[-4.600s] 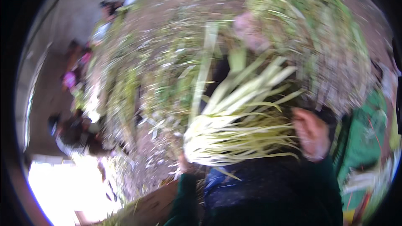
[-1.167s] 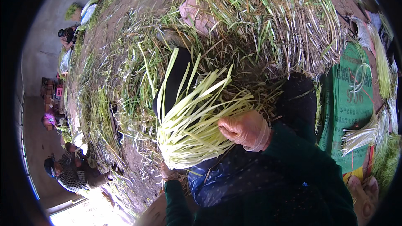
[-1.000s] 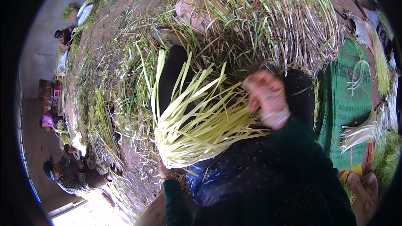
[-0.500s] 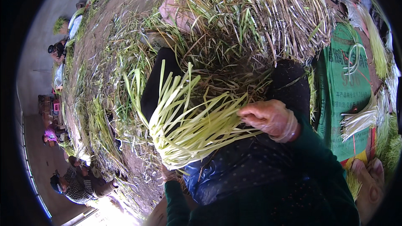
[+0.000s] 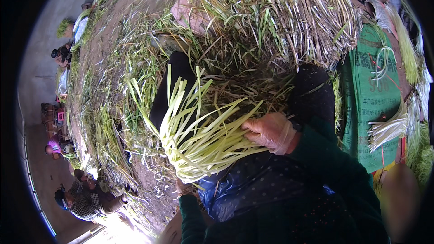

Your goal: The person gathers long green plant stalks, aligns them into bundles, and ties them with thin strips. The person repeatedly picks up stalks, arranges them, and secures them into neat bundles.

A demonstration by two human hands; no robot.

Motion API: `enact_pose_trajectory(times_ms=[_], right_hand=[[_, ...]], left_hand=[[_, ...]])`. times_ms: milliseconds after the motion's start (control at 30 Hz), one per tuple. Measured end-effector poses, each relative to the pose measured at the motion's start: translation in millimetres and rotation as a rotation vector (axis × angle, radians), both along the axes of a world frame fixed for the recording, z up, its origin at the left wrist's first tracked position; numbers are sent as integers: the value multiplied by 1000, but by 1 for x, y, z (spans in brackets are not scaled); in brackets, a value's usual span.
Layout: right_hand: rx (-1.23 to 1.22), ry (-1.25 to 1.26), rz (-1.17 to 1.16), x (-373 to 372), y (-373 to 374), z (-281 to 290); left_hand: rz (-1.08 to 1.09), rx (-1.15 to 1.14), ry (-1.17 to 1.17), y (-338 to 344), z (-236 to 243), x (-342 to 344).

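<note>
My left hand [image 5: 184,186], in a clear glove and mostly hidden, grips the base of a bundle of long pale yellow-green leaves [image 5: 194,149] fanned over my lap. My right hand [image 5: 260,131], also in a clear glove, is closed at the bundle's right side, its fingertips pinched on some leaves. Beneath the bundle are my dark-clad legs [image 5: 309,92] and a blue dotted cover [image 5: 244,194].
Loose leaves [image 5: 126,77] litter the ground, with a heap of stalks [image 5: 289,13] ahead and a pale pink bundle [image 5: 190,13]. Right are a green sack [image 5: 370,99], a white-stemmed bunch [image 5: 386,131] and a blurred skin-coloured shape [image 5: 398,199]. Several co-workers [image 5: 86,199] sit at left.
My right hand rose off the bundle about a second ago, came down again and has since moved left into the leaves. The skin-coloured shape at lower right has blurred with motion.
</note>
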State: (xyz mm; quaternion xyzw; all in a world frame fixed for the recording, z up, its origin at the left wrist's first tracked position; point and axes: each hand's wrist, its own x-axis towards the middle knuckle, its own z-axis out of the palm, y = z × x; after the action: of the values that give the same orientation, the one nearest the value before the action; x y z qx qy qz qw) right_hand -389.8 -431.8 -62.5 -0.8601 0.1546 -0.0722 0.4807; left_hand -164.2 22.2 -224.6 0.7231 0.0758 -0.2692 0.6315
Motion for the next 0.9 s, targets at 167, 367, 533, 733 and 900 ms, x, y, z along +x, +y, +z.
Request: enact_pose_trajectory(times_ms=[167, 367, 533, 733, 900], right_hand=[[-62, -83, -154, -23, -29, -3], [652, -9, -435, -39, -44, 5], [492, 48, -129, -43, -37, 9], [178, 224, 88, -24, -17, 17], [72, 150, -182, -23, -2, -9]], left_hand=[[263, -335, 203, 13, 23, 29], [44, -7, -124, 81, 15, 77], [-95, 324, -375, 100, -10, 62], [-247, 736, -560, 116, -16, 55], [-224, 700, -432, 59, 10, 36]])
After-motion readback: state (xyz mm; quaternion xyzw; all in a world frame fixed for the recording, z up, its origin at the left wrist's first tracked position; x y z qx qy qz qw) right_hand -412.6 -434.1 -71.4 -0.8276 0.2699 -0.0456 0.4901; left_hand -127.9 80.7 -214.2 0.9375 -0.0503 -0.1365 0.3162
